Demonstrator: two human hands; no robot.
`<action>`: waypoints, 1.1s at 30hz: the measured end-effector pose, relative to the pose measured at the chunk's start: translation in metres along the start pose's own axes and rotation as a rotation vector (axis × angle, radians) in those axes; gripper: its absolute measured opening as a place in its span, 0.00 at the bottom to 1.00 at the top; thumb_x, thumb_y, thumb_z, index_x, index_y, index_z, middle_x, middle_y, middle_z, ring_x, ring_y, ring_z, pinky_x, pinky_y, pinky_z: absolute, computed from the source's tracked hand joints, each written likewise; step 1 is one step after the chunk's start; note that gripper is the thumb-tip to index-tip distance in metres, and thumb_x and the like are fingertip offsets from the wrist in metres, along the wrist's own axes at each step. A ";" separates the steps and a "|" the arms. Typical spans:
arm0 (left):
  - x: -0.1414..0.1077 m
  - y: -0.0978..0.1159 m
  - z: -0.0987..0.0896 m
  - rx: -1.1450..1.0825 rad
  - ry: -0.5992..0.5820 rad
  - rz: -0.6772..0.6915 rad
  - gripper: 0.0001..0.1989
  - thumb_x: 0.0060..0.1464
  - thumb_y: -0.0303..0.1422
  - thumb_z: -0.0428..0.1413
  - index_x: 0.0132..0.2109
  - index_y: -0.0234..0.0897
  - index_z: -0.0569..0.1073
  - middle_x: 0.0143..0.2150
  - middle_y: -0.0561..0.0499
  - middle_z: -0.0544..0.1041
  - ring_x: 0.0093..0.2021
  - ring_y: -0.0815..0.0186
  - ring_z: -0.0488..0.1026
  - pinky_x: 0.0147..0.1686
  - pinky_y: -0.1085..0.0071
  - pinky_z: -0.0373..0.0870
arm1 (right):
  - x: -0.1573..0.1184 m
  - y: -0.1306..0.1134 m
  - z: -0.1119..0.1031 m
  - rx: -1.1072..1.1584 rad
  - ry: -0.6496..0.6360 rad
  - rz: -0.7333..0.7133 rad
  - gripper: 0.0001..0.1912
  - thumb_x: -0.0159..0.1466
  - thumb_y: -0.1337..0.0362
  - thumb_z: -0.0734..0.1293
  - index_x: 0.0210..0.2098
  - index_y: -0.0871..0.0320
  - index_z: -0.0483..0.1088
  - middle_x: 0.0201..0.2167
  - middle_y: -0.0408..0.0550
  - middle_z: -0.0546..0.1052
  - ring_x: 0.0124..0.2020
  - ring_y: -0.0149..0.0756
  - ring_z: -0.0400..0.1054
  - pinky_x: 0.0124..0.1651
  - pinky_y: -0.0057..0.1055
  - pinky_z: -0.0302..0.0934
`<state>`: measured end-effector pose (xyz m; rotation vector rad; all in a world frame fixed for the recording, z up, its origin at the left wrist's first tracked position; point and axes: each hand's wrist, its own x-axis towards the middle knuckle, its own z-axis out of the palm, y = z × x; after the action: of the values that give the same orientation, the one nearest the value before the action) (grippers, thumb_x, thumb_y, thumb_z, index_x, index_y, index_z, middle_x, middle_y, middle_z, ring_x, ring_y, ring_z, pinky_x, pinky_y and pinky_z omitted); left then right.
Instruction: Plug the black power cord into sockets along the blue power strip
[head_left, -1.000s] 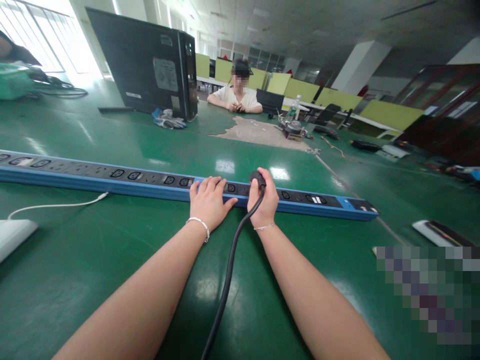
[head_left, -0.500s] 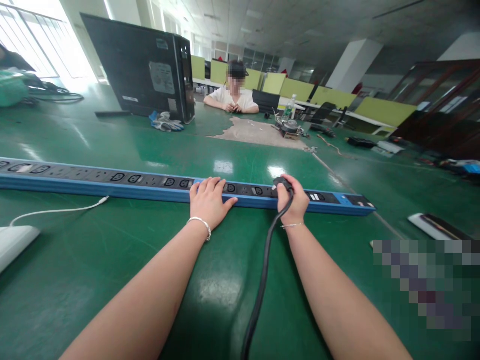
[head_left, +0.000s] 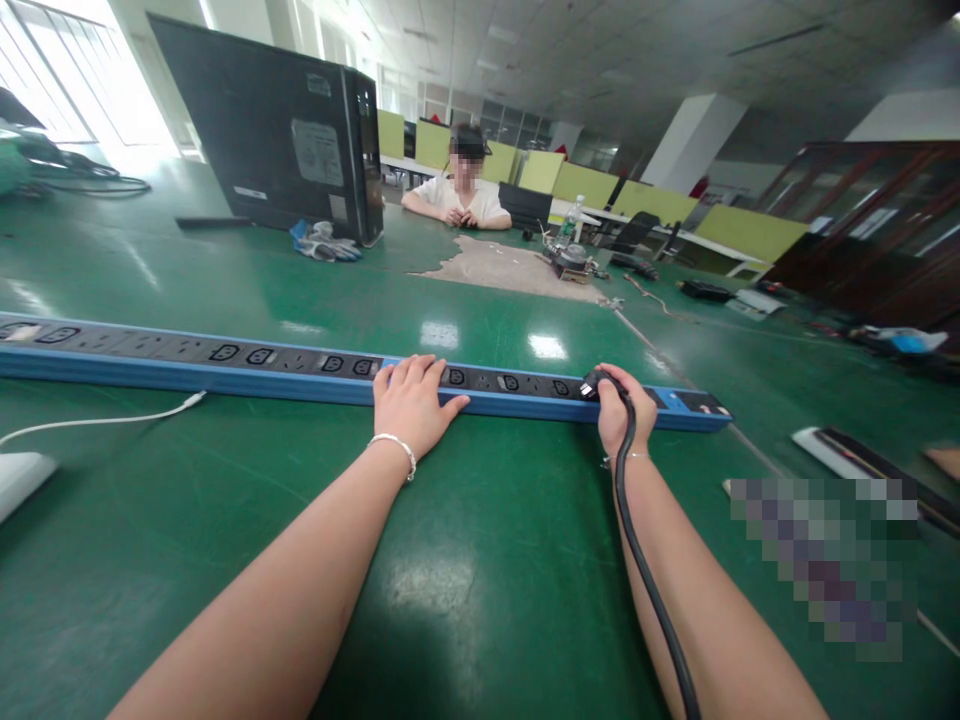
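Observation:
A long blue power strip (head_left: 322, 388) with a row of black sockets lies across the green table. My left hand (head_left: 412, 400) rests on its middle, palm down with the fingers spread, holding nothing. Near the strip's right part, my right hand (head_left: 626, 405) is closed around a black plug (head_left: 595, 384). The plug's metal prongs show and point to the left, out of the sockets. From it a thick black cable (head_left: 649, 580) runs down over my right forearm.
A black computer case (head_left: 277, 130) stands at the back left, with gloves (head_left: 324, 242) beside it. A person (head_left: 465, 185) sits across the green table (head_left: 247, 520). A white cable (head_left: 112, 418) lies at left; a bottle (head_left: 571, 218) and small parts are at the back.
My right hand has moved right along the strip with the plug, whose prongs are now visible. The cable has swung right. My left hand stays on the strip.

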<state>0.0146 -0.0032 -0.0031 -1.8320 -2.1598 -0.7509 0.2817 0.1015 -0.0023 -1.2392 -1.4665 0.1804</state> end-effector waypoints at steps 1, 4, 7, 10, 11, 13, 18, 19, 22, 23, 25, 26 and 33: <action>0.000 0.000 0.000 0.003 0.003 0.002 0.27 0.54 0.50 0.47 0.57 0.43 0.66 0.60 0.49 0.67 0.60 0.56 0.59 0.59 0.55 0.48 | 0.000 0.000 -0.001 -0.005 -0.002 -0.003 0.17 0.55 0.60 0.62 0.39 0.60 0.76 0.37 0.50 0.78 0.40 0.40 0.71 0.50 0.38 0.61; 0.000 0.000 0.000 0.006 0.002 0.000 0.27 0.54 0.51 0.47 0.57 0.43 0.66 0.60 0.49 0.67 0.60 0.56 0.59 0.59 0.55 0.48 | 0.001 0.001 -0.003 -0.005 -0.022 -0.017 0.18 0.55 0.60 0.62 0.40 0.60 0.76 0.38 0.50 0.78 0.40 0.40 0.71 0.50 0.38 0.61; 0.000 0.000 0.001 0.007 -0.005 -0.004 0.28 0.54 0.51 0.47 0.57 0.43 0.65 0.60 0.49 0.66 0.61 0.56 0.59 0.59 0.55 0.48 | 0.002 0.003 -0.005 0.000 -0.043 -0.036 0.18 0.55 0.59 0.62 0.40 0.59 0.76 0.38 0.50 0.78 0.41 0.41 0.71 0.50 0.39 0.61; 0.000 0.000 0.001 0.003 -0.001 -0.001 0.28 0.54 0.51 0.47 0.57 0.43 0.65 0.60 0.49 0.67 0.61 0.56 0.59 0.59 0.55 0.48 | 0.003 0.005 -0.005 -0.001 -0.048 -0.042 0.18 0.55 0.59 0.62 0.40 0.59 0.76 0.39 0.50 0.78 0.41 0.41 0.71 0.50 0.39 0.61; 0.000 0.000 0.001 0.001 0.005 0.001 0.27 0.53 0.51 0.48 0.56 0.43 0.66 0.60 0.49 0.67 0.60 0.56 0.59 0.59 0.55 0.48 | 0.003 0.005 -0.005 -0.007 -0.047 -0.040 0.18 0.55 0.59 0.62 0.40 0.59 0.76 0.39 0.50 0.78 0.41 0.41 0.71 0.50 0.39 0.61; 0.000 0.000 0.002 -0.002 0.016 0.005 0.27 0.53 0.51 0.48 0.56 0.43 0.66 0.60 0.49 0.67 0.60 0.56 0.59 0.59 0.55 0.48 | 0.003 0.005 -0.004 -0.021 -0.046 -0.039 0.18 0.55 0.59 0.62 0.40 0.59 0.76 0.38 0.50 0.78 0.41 0.41 0.71 0.50 0.39 0.61; 0.000 0.000 0.002 -0.006 0.019 0.007 0.27 0.53 0.51 0.48 0.56 0.43 0.66 0.59 0.49 0.67 0.60 0.56 0.60 0.59 0.55 0.48 | 0.003 0.004 -0.003 -0.049 -0.044 -0.052 0.19 0.56 0.58 0.61 0.41 0.59 0.75 0.39 0.51 0.78 0.41 0.41 0.71 0.50 0.39 0.61; 0.000 0.000 0.001 -0.006 0.019 0.006 0.27 0.53 0.51 0.48 0.56 0.43 0.66 0.59 0.49 0.67 0.60 0.56 0.60 0.59 0.55 0.48 | 0.003 0.004 -0.003 -0.052 -0.047 -0.053 0.19 0.56 0.58 0.61 0.42 0.59 0.75 0.40 0.51 0.78 0.41 0.41 0.71 0.50 0.39 0.61; 0.000 -0.001 0.001 -0.004 0.013 0.004 0.27 0.53 0.51 0.48 0.56 0.43 0.66 0.59 0.49 0.67 0.60 0.56 0.60 0.59 0.55 0.48 | 0.004 0.004 -0.004 -0.069 -0.062 -0.053 0.19 0.56 0.58 0.61 0.42 0.59 0.75 0.39 0.50 0.78 0.41 0.41 0.71 0.49 0.39 0.62; 0.000 -0.001 0.001 -0.004 0.011 0.003 0.27 0.53 0.51 0.48 0.56 0.43 0.66 0.60 0.49 0.67 0.60 0.56 0.59 0.59 0.55 0.48 | 0.004 0.005 -0.004 -0.077 -0.069 -0.050 0.19 0.56 0.58 0.61 0.42 0.59 0.75 0.39 0.50 0.78 0.40 0.41 0.71 0.49 0.39 0.62; 0.000 -0.001 0.001 -0.003 0.009 0.001 0.27 0.53 0.51 0.48 0.56 0.43 0.66 0.60 0.49 0.67 0.60 0.56 0.59 0.59 0.55 0.48 | 0.004 0.005 -0.004 -0.097 -0.086 -0.047 0.19 0.56 0.58 0.61 0.41 0.59 0.75 0.38 0.50 0.78 0.40 0.41 0.71 0.49 0.38 0.62; 0.000 0.000 0.001 -0.002 0.009 0.000 0.27 0.53 0.51 0.47 0.56 0.43 0.66 0.60 0.49 0.67 0.60 0.56 0.59 0.59 0.55 0.48 | 0.003 0.004 -0.004 -0.111 -0.099 -0.050 0.19 0.56 0.58 0.61 0.41 0.59 0.75 0.38 0.50 0.78 0.39 0.41 0.71 0.48 0.38 0.63; 0.000 0.000 0.001 -0.001 0.011 0.005 0.27 0.54 0.51 0.47 0.56 0.43 0.66 0.59 0.49 0.67 0.60 0.56 0.59 0.59 0.55 0.48 | -0.002 0.001 -0.007 -0.234 -0.190 -0.143 0.20 0.57 0.57 0.59 0.44 0.58 0.74 0.37 0.51 0.79 0.38 0.43 0.72 0.46 0.39 0.65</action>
<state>0.0146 -0.0026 -0.0041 -1.8292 -2.1480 -0.7590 0.2878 0.0970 -0.0017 -1.3251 -1.7744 0.0300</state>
